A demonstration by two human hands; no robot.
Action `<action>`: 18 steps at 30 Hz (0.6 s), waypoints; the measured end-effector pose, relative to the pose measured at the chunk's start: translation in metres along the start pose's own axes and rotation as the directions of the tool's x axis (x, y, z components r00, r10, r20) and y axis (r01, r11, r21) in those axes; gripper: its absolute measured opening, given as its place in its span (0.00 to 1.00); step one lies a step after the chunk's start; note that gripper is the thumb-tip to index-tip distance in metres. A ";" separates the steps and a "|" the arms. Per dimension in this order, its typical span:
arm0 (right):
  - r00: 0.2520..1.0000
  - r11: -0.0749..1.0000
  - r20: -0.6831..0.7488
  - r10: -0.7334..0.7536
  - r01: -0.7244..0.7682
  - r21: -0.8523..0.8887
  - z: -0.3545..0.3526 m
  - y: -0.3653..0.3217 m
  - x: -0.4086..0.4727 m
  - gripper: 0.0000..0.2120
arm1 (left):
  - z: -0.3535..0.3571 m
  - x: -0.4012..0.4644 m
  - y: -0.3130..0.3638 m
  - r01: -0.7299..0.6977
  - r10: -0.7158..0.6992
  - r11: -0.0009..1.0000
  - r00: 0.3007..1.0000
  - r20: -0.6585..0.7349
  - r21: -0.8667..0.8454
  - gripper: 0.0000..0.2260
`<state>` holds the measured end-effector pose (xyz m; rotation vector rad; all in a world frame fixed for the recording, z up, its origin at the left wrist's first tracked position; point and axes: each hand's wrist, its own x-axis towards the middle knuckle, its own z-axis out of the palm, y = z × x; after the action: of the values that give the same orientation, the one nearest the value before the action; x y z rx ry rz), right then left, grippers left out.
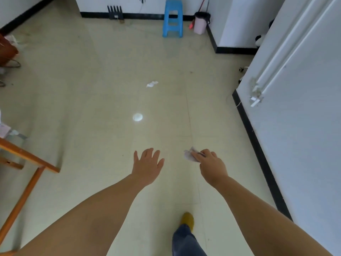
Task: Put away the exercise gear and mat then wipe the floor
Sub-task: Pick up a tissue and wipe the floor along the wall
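Floor [92, 89] tissue [190, 155] pinched in right hand [212, 166]; left hand [147, 166] spread.

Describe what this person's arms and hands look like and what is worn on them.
Both arms are bare from the bottom edge of the frame to the wrists; no sleeves show. The left hand and right hand wear no gloves, and no watch, ring or band is visible. Below them show a dark blue trouser leg and a yellow shoe.
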<state>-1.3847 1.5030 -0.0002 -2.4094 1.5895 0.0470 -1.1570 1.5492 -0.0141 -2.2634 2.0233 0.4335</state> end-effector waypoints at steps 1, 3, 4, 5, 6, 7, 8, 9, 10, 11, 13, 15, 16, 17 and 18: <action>1.000 1.000 0.000 0.001 -0.001 -0.010 -0.005 0.008 0.017 0.29 | -0.005 0.018 0.003 -0.010 0.010 1.000 1.000 -0.008 -0.002 0.22; 1.000 1.000 0.002 0.012 -0.012 -0.019 -0.015 0.027 0.057 0.29 | -0.017 0.062 0.008 -0.029 0.029 1.000 0.999 -0.026 -0.002 0.22; 1.000 0.999 0.001 0.019 -0.019 -0.027 -0.021 0.038 0.079 0.29 | -0.024 0.087 0.010 -0.034 0.034 0.999 0.999 -0.035 0.000 0.22; 1.000 0.999 -0.001 0.027 -0.027 -0.038 -0.028 0.049 0.103 0.29 | -0.032 0.113 0.011 -0.031 0.032 0.999 0.998 -0.046 0.008 0.22; 0.999 0.998 -0.001 0.034 -0.034 -0.046 -0.035 0.059 0.128 0.29 | -0.040 0.139 0.012 -0.017 0.018 1.000 0.998 -0.057 0.016 0.22; 0.999 0.998 0.001 0.038 -0.038 -0.047 -0.042 0.069 0.154 0.29 | -0.049 0.165 0.012 0.006 -0.005 1.000 0.998 -0.064 0.016 0.22; 0.999 0.998 0.007 0.040 -0.039 -0.046 -0.049 0.077 0.179 0.29 | -0.058 0.189 0.012 0.027 -0.026 1.000 0.997 -0.070 0.008 0.22; 0.999 0.998 0.015 0.038 -0.037 -0.048 -0.056 0.084 0.204 0.29 | -0.065 0.213 0.013 0.040 -0.040 0.999 0.996 -0.078 0.003 0.22; 0.999 0.998 0.024 0.030 -0.029 -0.054 -0.063 0.089 0.228 0.29 | -0.073 0.235 0.014 0.045 -0.044 0.999 0.996 -0.078 0.009 0.22; 0.999 0.998 0.033 0.019 -0.017 -0.057 -0.069 0.094 0.251 0.29 | -0.080 0.256 0.014 0.046 -0.044 0.999 0.996 -0.076 0.016 0.22; 0.999 0.998 0.054 -0.001 0.004 -0.060 -0.079 0.099 0.298 0.29 | -0.093 0.296 0.013 0.045 -0.044 0.999 0.996 -0.075 0.021 0.22; 0.998 0.998 0.066 -0.020 0.024 -0.054 -0.088 0.102 0.346 0.30 | -0.105 0.336 0.009 0.058 -0.056 0.998 0.994 -0.090 0.017 0.22; 0.997 0.998 0.070 -0.035 0.038 -0.048 -0.092 0.102 0.371 0.31 | -0.111 0.357 0.005 0.071 -0.068 0.997 0.994 -0.085 0.028 0.22; 0.996 0.997 0.070 -0.057 0.060 -0.048 -0.095 0.101 0.396 0.31 | -0.116 0.379 -0.002 0.087 -0.083 0.995 0.993 -0.082 0.044 0.22; 0.995 0.995 0.067 -0.078 0.082 -0.053 -0.099 0.101 0.422 0.30 | -0.121 0.401 -0.010 0.106 -0.101 0.993 0.991 -0.087 0.054 0.22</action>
<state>-1.3178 1.0635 0.0060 -2.4844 1.4813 0.1547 -1.0919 1.1353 -0.0030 -2.3755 1.9169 0.2720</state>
